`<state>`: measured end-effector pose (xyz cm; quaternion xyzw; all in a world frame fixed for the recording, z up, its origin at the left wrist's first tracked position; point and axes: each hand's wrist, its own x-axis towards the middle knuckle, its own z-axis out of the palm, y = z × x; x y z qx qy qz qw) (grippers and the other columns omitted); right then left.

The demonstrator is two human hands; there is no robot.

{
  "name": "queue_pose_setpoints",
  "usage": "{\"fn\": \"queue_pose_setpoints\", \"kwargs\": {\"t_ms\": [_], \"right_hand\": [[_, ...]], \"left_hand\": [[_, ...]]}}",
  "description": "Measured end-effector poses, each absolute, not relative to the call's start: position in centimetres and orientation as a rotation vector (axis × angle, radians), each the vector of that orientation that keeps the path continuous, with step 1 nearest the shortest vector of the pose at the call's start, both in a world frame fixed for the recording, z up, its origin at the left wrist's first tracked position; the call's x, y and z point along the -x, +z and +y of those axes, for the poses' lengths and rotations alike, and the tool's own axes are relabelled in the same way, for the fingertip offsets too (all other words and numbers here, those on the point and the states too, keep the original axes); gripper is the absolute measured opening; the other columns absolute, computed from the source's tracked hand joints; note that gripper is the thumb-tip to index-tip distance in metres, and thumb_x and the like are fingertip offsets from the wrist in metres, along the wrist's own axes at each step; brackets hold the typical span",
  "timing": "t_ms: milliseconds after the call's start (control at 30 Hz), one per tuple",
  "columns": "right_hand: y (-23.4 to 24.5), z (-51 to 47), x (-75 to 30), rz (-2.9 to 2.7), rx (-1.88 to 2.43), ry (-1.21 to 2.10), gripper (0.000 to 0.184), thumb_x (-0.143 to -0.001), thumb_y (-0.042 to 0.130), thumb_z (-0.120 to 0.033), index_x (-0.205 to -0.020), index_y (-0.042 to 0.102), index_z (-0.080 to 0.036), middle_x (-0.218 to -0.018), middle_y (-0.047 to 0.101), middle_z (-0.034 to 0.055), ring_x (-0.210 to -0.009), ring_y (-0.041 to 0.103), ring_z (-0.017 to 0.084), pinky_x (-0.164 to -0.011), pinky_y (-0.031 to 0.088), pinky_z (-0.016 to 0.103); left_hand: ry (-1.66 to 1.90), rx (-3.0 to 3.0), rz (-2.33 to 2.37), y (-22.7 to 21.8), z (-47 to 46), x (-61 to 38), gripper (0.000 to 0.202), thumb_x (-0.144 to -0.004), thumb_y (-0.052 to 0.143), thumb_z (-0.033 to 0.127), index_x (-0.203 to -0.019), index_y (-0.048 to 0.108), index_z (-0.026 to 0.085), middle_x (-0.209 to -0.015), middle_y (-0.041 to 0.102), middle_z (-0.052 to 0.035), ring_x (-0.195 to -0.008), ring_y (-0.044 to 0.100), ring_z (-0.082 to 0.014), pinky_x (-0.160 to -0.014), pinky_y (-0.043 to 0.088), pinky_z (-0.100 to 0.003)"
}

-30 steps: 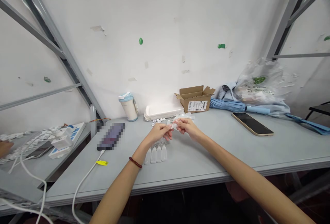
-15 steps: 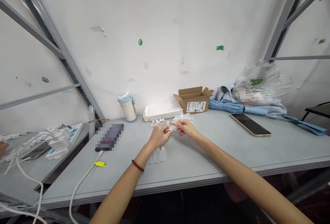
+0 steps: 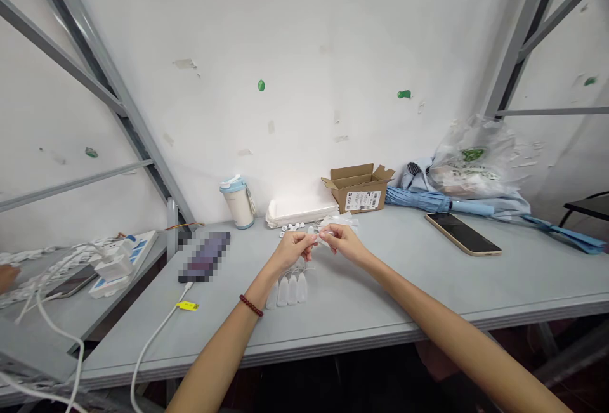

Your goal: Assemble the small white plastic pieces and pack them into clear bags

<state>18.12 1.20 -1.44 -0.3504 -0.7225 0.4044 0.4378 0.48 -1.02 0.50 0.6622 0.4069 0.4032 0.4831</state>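
My left hand (image 3: 294, 250) is closed in a pinch on a small translucent plastic bottle (image 3: 311, 231), whose top shows above the fingertips. Close beside it, my right hand (image 3: 344, 242) pinches something too small to make out, its fingertips almost meeting the left ones. Several flat translucent bottles (image 3: 292, 290) lie in a row below my left wrist, with thin clear pieces at their upper ends. Beyond my left hand are several small white caps (image 3: 291, 228). More clear plastic pieces (image 3: 346, 219) lie behind my right hand, partly hidden by it.
Along the wall stand a cup (image 3: 238, 202), a white tray stack (image 3: 299, 212) and an open cardboard box (image 3: 359, 190). A blue umbrella (image 3: 419, 198) and a phone (image 3: 464, 233) lie to the right. Leftward are a blurred-out phone (image 3: 205, 257) with its cable (image 3: 162, 327) and a power strip (image 3: 137, 253).
My hands have drawn slightly apart at the fingertips, and the left has turned a little. More of the row of bottles below it now shows. The whole view has shifted slightly.
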Motion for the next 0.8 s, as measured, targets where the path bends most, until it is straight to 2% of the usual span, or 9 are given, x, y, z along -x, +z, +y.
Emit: {"fn": "queue_pose_setpoints", "kwargs": {"t_ms": [133, 233, 333, 433, 500, 533, 633, 800], "right_hand": [[-1.6, 1.2, -18.2, -1.759, 0.855, 1.019, 0.038, -0.074, 0.057, -0.054, -0.073, 0.059, -0.016, -0.049, 0.045, -0.0049, -0.043, 0.041, 0.008, -0.045, 0.032, 0.022], [-1.7, 1.3, -18.1, -1.768, 0.881, 1.037, 0.037, -0.074, 0.056, -0.053, -0.071, 0.059, -0.016, -0.046, 0.042, -0.0055, -0.042, 0.041, 0.009, -0.045, 0.033, 0.022], [-2.0, 1.8, -18.1, -1.784, 0.962, 0.933, 0.036, -0.078, 0.052, -0.051, -0.078, 0.062, -0.016, -0.048, 0.046, -0.0041, -0.044, 0.043, 0.011, -0.047, 0.035, 0.024], [-2.4, 2.9, -18.6, -1.687, 1.052, 0.555, 0.038, -0.083, 0.044, -0.049, -0.088, 0.063, -0.016, -0.069, 0.060, 0.0035, -0.061, 0.053, 0.016, -0.059, 0.043, 0.028], [-2.9, 4.0, -19.3, -1.623, 1.082, 0.277, 0.042, -0.087, 0.037, -0.048, -0.097, 0.062, -0.016, -0.086, 0.063, 0.0092, -0.077, 0.055, 0.020, -0.071, 0.045, 0.032], [-3.1, 4.5, -19.6, -1.626, 1.091, 0.199, 0.044, -0.089, 0.034, -0.048, -0.101, 0.061, -0.016, -0.090, 0.062, 0.0104, -0.078, 0.055, 0.020, -0.073, 0.045, 0.034], [-3.9, 5.8, -20.7, -1.653, 1.108, 0.063, 0.045, -0.091, 0.031, -0.046, -0.107, 0.060, -0.015, -0.094, 0.061, 0.0116, -0.081, 0.055, 0.021, -0.079, 0.045, 0.037], [-4.8, 6.8, -21.3, -1.697, 1.120, 0.002, 0.048, -0.092, 0.029, -0.045, -0.113, 0.059, -0.014, -0.104, 0.062, 0.0148, -0.102, 0.052, 0.026, -0.092, 0.040, 0.043]], "left_hand": [[0.979, -1.740, 1.022, 0.6, -1.3, -0.6, 0.035, -0.074, 0.059, 0.048, -0.065, 0.055, 0.015, -0.049, 0.054, 0.0023, -0.046, 0.050, -0.0094, -0.051, 0.041, -0.023], [0.968, -1.918, 1.148, 0.5, -1.3, -0.7, 0.031, -0.079, 0.053, 0.043, -0.064, 0.054, 0.016, -0.051, 0.056, 0.0011, -0.050, 0.053, -0.0109, -0.053, 0.040, -0.023], [1.007, -2.122, 1.284, 0.3, -0.6, 0.1, 0.026, -0.081, 0.052, 0.038, -0.067, 0.058, 0.016, -0.060, 0.062, -0.0007, -0.057, 0.056, -0.0130, -0.058, 0.042, -0.024], [1.060, -2.275, 1.469, 0.1, 0.6, 1.9, 0.022, -0.082, 0.049, 0.032, -0.073, 0.063, 0.017, -0.074, 0.068, -0.0038, -0.069, 0.060, -0.0158, -0.065, 0.043, -0.026], [1.067, -2.279, 1.671, -0.2, 1.4, 3.5, 0.022, -0.083, 0.047, 0.028, -0.075, 0.065, 0.017, -0.077, 0.069, -0.0054, -0.074, 0.061, -0.0177, -0.069, 0.043, -0.027], [1.051, -2.268, 1.754, -0.4, 1.8, 4.2, 0.022, -0.083, 0.047, 0.026, -0.076, 0.065, 0.017, -0.079, 0.070, -0.0062, -0.076, 0.061, -0.0186, -0.071, 0.043, -0.028], [0.972, -2.232, 1.906, -1.0, 2.8, 5.7, 0.022, -0.082, 0.046, 0.020, -0.080, 0.068, 0.016, -0.083, 0.070, -0.0076, -0.079, 0.062, -0.0204, -0.073, 0.044, -0.029], [0.863, -2.242, 1.923, -2.3, 3.6, 6.3, 0.026, -0.079, 0.047, 0.014, -0.094, 0.069, 0.015, -0.093, 0.069, -0.0095, -0.086, 0.061, -0.0221, -0.080, 0.045, -0.032]]}}
